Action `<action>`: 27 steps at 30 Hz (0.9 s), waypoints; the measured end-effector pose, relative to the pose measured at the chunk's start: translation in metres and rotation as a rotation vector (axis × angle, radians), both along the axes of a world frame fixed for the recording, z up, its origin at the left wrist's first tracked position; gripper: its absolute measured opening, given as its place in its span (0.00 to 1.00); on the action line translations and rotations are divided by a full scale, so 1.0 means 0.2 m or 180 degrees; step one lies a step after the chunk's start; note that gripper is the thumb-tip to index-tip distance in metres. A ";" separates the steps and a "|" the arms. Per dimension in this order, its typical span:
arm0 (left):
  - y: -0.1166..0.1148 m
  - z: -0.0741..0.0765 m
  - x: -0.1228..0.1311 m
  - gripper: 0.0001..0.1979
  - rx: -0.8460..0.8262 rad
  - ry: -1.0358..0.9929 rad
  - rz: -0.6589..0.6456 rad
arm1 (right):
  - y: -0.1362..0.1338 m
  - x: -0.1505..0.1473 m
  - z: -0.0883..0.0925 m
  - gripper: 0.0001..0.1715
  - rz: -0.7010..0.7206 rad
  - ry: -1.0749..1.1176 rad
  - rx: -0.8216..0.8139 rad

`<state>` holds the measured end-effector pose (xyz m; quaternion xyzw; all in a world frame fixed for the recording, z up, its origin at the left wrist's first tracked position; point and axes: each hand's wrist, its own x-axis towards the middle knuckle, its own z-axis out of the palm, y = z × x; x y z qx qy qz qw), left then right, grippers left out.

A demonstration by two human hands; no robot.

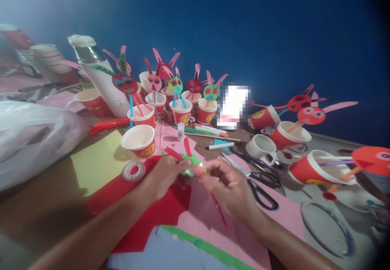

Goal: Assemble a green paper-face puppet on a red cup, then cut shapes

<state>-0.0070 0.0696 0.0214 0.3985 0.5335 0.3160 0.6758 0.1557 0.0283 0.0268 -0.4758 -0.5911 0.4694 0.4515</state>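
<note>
My left hand (166, 174) is closed on a green paper face (192, 160) with red paper ears, thumb on top. My right hand (230, 182) pinches a small shiny pink-and-orange piece (199, 170) against the face's right edge; its exact kind is unclear. Below the right fingers a thin magenta stick (219, 212) slants down; whether they grip it is hidden. Under the hands lie red paper (170, 205) and pink paper (207, 221). A white tape roll (133, 170) rests left of my left hand, and black-handled scissors (263, 195) lie right of my right hand.
An open red-and-white paper cup (138, 138) stands ahead. Behind it are several cups with paper animal faces, a white bottle (100, 75) and a bright phone (233, 106). At right are a white mug (262, 147) and tilted cups; at left, a plastic bag (36, 140).
</note>
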 end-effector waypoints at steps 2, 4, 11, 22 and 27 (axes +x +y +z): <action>0.01 0.00 -0.01 0.12 0.0002 -0.0045 -0.0050 | 0.05 0.02 -0.02 0.08 -0.0228 0.0749 -0.0500; 0.01 0.00 -0.01 0.09 0.0012 -0.0093 -0.0076 | 0.08 0.04 -0.05 0.10 -0.0298 0.1139 -0.0746; 0.02 0.01 -0.03 0.05 0.0093 -0.0108 -0.0098 | 0.06 0.01 -0.08 0.10 -0.0288 0.1246 -0.0945; 0.01 0.03 -0.04 0.05 0.0107 -0.0319 -0.0173 | 0.01 -0.04 -0.11 0.10 0.0058 0.1369 -0.1141; 0.02 0.03 -0.04 0.05 0.0051 -0.0416 -0.0240 | 0.00 -0.06 -0.09 0.12 -0.0109 0.1390 -0.1104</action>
